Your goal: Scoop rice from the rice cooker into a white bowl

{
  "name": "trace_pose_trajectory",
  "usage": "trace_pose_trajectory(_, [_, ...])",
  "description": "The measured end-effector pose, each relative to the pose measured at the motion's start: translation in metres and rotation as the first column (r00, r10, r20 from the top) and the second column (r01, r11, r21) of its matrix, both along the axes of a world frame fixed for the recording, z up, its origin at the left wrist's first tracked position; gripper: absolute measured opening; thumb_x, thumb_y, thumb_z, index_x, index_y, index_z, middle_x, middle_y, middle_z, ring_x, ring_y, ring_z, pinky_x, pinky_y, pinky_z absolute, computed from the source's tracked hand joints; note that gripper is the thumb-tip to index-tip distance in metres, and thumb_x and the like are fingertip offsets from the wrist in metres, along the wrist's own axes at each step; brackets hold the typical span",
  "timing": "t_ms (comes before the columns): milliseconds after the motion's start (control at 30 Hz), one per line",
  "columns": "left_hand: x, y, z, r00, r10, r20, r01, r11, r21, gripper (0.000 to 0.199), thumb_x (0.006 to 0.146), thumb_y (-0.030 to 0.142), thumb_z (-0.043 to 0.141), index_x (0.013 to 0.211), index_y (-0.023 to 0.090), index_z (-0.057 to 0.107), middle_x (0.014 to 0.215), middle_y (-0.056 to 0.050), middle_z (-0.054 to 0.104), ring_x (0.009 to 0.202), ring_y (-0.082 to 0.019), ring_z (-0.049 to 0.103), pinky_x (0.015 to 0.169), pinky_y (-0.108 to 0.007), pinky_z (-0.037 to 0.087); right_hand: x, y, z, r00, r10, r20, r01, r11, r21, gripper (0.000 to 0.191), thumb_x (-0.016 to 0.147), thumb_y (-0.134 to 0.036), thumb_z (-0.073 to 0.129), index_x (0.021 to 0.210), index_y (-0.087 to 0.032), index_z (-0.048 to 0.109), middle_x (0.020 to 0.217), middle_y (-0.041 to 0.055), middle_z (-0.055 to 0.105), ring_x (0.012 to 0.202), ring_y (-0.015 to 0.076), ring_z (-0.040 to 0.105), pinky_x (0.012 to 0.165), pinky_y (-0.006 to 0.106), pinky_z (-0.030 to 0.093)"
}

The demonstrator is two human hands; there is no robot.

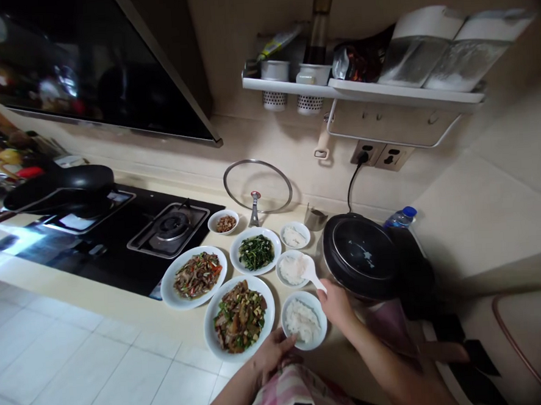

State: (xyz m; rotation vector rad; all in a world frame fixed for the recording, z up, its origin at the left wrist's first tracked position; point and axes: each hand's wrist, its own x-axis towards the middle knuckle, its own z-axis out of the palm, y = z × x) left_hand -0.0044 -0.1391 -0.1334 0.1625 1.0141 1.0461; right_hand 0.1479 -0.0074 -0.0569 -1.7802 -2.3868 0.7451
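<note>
My right hand (336,302) is closed around the handle of a white rice paddle (312,274). The paddle's blade rests at the rice in the middle small bowl (280,277). At the counter's front edge, my left hand (274,354) grips the near side of a bowl of rice (324,327), thumb at the rim and other fingers partly hidden below. Behind these stands a third white bowl (307,238) with rice. To the left are a plate of meat with green peppers (241,317), a plate of meat strips (197,277) and a plate of greens (256,252).
A black-lidded rice cooker (363,252) stands to the right of the bowls. A glass lid (257,185) leans on the wall behind a bowl of nuts (226,223). Leftward are a gas burner (173,225) and a black wok (81,177). Overhead hangs a white shelf (291,89).
</note>
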Motion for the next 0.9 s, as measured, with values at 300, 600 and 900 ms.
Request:
trace_pose_trajectory(300, [-0.025,-0.012,0.008,0.997,-0.035,-0.073,0.039,0.998,0.048,0.037,0.065,0.036,0.08,0.095,0.017,0.07,0.083,-0.004,0.072,0.071,-0.014,0.065,0.064,-0.024,0.047,-0.002,-0.006,-0.013,0.969,0.059,0.242,-0.103,0.979,0.175,0.038,0.094,-0.017,0.03,0.123,-0.016,0.054,0.106,0.0125,0.069,0.089,0.0215,0.068,0.068,0.027,0.049])
trace_pose_trajectory(600, [-0.026,0.003,0.008,0.996,-0.02,-0.092,0.023,0.999,0.025,0.037,0.064,0.04,0.079,0.09,0.02,0.062,0.076,0.002,0.067,0.065,-0.012,0.064,0.06,-0.022,0.046,0.0,-0.029,-0.013,0.923,0.256,0.286,-0.327,0.915,0.236,0.055,0.089,-0.01,0.031,0.14,-0.024,0.044,0.108,0.01,0.069,0.087,0.0199,0.067,0.069,0.026,0.051])
trace_pose_trajectory(900, [-0.03,0.007,0.017,0.992,-0.045,-0.12,0.049,0.998,0.033,0.041,0.063,0.043,0.079,0.09,0.02,0.059,0.077,0.002,0.066,0.067,-0.011,0.061,0.059,-0.021,0.043,0.004,-0.011,-0.025,0.928,0.176,0.328,-0.249,0.949,0.193,0.057,0.085,-0.005,0.033,0.137,-0.023,0.048,0.112,0.0093,0.069,0.084,0.0184,0.069,0.066,0.025,0.051])
